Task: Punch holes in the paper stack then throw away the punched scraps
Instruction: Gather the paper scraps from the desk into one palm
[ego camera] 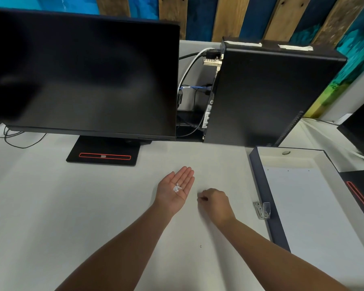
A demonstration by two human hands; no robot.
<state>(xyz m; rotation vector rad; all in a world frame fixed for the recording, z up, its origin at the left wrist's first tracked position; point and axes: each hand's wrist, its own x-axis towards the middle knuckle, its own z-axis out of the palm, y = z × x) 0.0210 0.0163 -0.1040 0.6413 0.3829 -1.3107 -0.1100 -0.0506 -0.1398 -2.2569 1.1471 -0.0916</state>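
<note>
My left hand (176, 189) lies palm up over the white desk, fingers straight, with several small white punched scraps (177, 188) resting in the palm. Just to its right, my right hand (215, 203) is on the desk with its fingers curled and its fingertips pinched together at the surface; I cannot tell whether a scrap is between them. A small metal hole punch (262, 210) lies on the desk against the edge of a shallow dark-walled box (261, 181). The white paper stack (311, 208) lies inside that box, with tiny holes near its far edge.
A black monitor (82, 74) on its stand (103, 152) fills the back left. A black computer tower (267, 91) with cables stands at the back right. A tiny speck (200, 246) lies on the desk (51, 206) between my forearms.
</note>
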